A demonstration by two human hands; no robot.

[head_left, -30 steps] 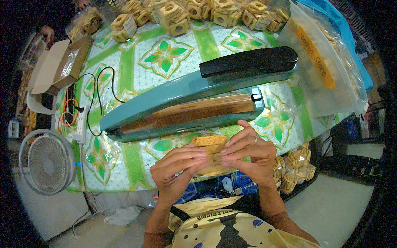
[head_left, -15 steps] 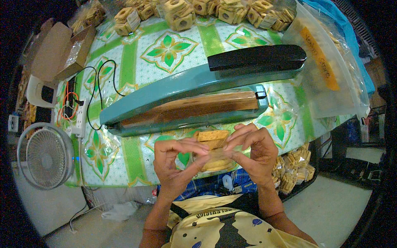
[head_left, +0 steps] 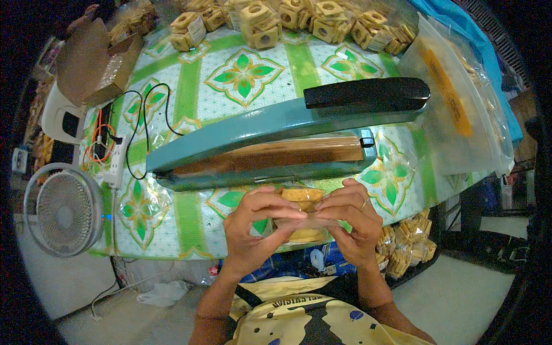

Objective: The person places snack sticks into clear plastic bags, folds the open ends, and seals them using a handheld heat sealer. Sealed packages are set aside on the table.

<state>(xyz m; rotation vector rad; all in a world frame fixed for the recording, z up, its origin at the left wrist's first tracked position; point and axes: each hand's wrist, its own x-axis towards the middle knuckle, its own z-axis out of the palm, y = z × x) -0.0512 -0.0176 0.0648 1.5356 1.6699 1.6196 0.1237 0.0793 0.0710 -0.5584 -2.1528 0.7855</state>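
Item: one clear plastic packet (head_left: 302,195) of yellow-brown biscuit pieces, placed between the two hands at the near edge of the tabletop (head_left: 190,227); whether it rests there or is lifted cannot be told. Left hand (head_left: 244,241) and right hand (head_left: 357,224): each grip narrow, fingertips pinching the film across the packet's middle, neither hand clearly nearer. Long axis: partly covered by fingers, apparently running away from the wearer, crosswise to the teal lever device (head_left: 241,135), which lies just beyond, left to right. Its arm is raised over a brown bed (head_left: 282,156), the gap widest toward the black handle (head_left: 368,94). Also present: bagged biscuits (head_left: 261,30) along the far edge; translucent tub (head_left: 430,141), right; round fan (head_left: 63,210), left.
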